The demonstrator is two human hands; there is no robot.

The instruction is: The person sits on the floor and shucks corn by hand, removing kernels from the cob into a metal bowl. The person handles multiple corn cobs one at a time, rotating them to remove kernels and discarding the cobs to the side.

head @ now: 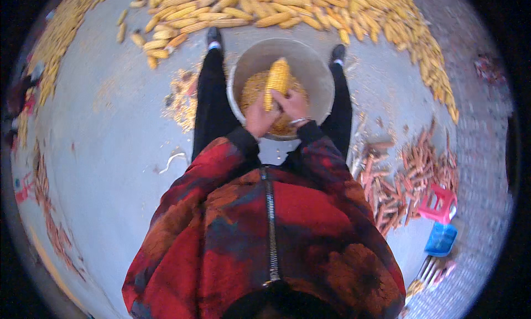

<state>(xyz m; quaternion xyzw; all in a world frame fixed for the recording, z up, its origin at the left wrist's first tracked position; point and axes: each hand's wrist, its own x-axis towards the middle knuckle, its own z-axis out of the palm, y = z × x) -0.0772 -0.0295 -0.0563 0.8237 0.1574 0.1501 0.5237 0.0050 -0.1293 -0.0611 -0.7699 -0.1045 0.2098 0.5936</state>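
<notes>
A yellow ear of corn (pixel 277 79) points up and away over a large round bucket (pixel 319 70). My left hand (pixel 261 113) wraps the ear's lower end from the left. On the other side my right hand (pixel 295 105), with a bracelet at the wrist, presses its thumb and fingers against the ear near its lower end. The fingers and palms partly hide that end. Loose corn kernels (pixel 254 88) cover the bucket's bottom beneath both hands. The bucket stands between my outstretched legs.
Husked corn ears (pixel 269 7) are heaped beyond my feet. Scattered kernels (pixel 182 103) lie left of my left leg. To the right are stripped cobs (pixel 421 161), a pink plastic stool (pixel 439 205) and a blue plastic object (pixel 441 239). More stripped cobs (pixel 49 211) line the far left.
</notes>
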